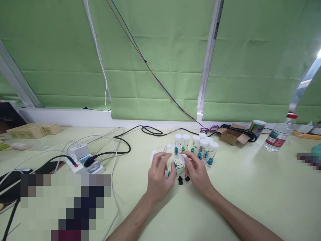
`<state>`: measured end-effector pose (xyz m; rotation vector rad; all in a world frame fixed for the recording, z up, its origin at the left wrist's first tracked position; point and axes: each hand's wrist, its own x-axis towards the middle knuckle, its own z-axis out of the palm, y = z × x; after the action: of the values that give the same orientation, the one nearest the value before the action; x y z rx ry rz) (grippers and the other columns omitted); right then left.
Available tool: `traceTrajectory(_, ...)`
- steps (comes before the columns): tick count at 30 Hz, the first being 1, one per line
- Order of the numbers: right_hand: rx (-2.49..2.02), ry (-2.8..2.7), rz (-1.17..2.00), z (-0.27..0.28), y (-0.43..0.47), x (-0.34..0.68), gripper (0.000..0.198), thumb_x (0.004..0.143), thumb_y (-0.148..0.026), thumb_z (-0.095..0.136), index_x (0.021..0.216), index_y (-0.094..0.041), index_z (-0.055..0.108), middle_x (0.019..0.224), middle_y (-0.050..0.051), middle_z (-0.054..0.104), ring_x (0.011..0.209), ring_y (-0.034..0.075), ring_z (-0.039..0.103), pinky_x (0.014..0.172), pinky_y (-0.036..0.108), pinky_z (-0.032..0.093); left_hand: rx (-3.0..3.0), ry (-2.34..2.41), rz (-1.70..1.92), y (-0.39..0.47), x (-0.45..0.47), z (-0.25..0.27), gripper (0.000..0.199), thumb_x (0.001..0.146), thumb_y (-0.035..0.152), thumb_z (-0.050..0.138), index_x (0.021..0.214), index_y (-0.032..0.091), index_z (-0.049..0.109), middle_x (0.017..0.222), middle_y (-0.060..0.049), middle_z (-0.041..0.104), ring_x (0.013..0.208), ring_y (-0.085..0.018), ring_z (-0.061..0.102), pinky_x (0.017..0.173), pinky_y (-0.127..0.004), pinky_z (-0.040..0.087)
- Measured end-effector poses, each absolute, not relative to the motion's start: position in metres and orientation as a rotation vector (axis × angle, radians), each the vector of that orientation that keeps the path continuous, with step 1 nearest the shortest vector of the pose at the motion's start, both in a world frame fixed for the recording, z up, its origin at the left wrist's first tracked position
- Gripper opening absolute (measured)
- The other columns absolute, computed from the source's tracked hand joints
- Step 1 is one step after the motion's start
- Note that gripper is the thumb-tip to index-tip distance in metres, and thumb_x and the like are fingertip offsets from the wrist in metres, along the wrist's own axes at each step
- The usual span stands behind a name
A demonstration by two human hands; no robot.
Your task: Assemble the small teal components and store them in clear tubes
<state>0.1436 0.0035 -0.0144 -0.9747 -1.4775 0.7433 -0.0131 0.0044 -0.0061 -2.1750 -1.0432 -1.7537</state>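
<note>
My left hand (160, 175) is curved above the table, with thumb and index finger apart and nothing visible between them. My right hand (198, 170) has its thumb and index finger drawn together at a small whitish piece (182, 159), whose kind is hard to make out. Small teal parts with thin wire legs (176, 165) lie between my hands. Just in front of these are two small black parts (180, 180). Beyond my fingers, several clear vials with white caps stand upright, one (176, 145) holding a teal part and another (210, 157) at the right end.
A power strip (94, 164) with plugs and tangled cables spreads at the left. Behind the vials runs a black cable (152, 132). An opened cardboard box (232, 135), a can (257, 129) and a clear bottle with a red cap (278, 135) stand at the right rear.
</note>
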Motion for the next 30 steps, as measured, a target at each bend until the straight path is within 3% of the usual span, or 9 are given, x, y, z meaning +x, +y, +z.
traceTrajectory(3,-1.04,-1.458,0.753,-0.013,0.004,0.144,0.033,0.095,-0.046,0.044,0.11,-0.02,0.057,0.056,-0.004,0.046,0.047,0.013,0.046,0.044,0.025,0.035,-1.942,-1.27,-1.836,0.006,-0.015,0.0,0.033,0.082,0.015,0.061,0.113,0.019,0.052,0.101,-0.008,0.051,0.073,-0.014,0.053,0.068,-0.029,0.05)
traceTrajectory(6,-1.071,-1.454,0.751,-0.013,0.006,0.144,0.034,0.094,-0.047,0.045,0.111,-0.02,0.057,0.055,-0.004,0.046,0.049,0.014,0.047,0.045,0.025,0.035,-1.946,-1.517,-1.849,0.009,-0.016,0.003,0.047,0.08,0.023,0.064,0.122,0.019,0.046,0.114,-0.012,0.051,0.099,-0.023,0.054,0.083,-0.038,0.049)
traceTrajectory(10,-1.078,-1.461,0.744,-0.014,0.007,0.144,0.034,0.094,-0.048,0.045,0.112,-0.02,0.056,0.054,-0.005,0.043,0.049,0.014,0.046,0.046,0.026,0.034,-2.17,-1.793,-1.765,0.015,-0.016,-0.005,0.061,0.08,0.032,0.064,0.134,0.021,0.036,0.121,-0.013,0.052,0.113,-0.028,0.051,0.092,-0.045,0.045)
traceTrajectory(14,-1.085,-1.472,0.746,-0.016,0.009,0.144,0.033,0.095,-0.049,0.044,0.111,-0.021,0.055,0.055,-0.005,0.043,0.049,0.014,0.047,0.047,0.026,0.034,-2.32,-1.925,-1.766,0.021,-0.018,-0.013,0.058,0.085,0.035,0.058,0.136,0.022,0.034,0.118,-0.013,0.058,0.11,-0.027,0.056,0.092,-0.046,0.044)
traceTrajectory(21,-1.091,-1.475,0.787,-0.017,0.01,0.144,0.032,0.095,-0.05,0.043,0.108,-0.022,0.054,0.055,-0.005,0.046,0.05,0.015,0.049,0.047,0.025,0.037,-2.464,-1.752,-1.788,0.022,-0.019,-0.013,0.04,0.089,0.028,0.052,0.127,0.023,0.043,0.105,-0.008,0.062,0.101,-0.022,0.059,0.09,-0.04,0.046)
traceTrajectory(30,-1.016,-1.422,0.86,-0.024,0.015,0.146,0.029,0.097,-0.049,0.04,0.102,-0.023,0.052,0.057,-0.005,0.048,0.046,0.013,0.048,0.046,0.025,0.039,-2.679,-1.534,-1.577,0.014,-0.013,-0.016,0.043,0.088,0.017,0.049,0.131,0.024,0.045,0.095,-0.004,0.057,0.085,-0.016,0.057,0.081,-0.032,0.047)
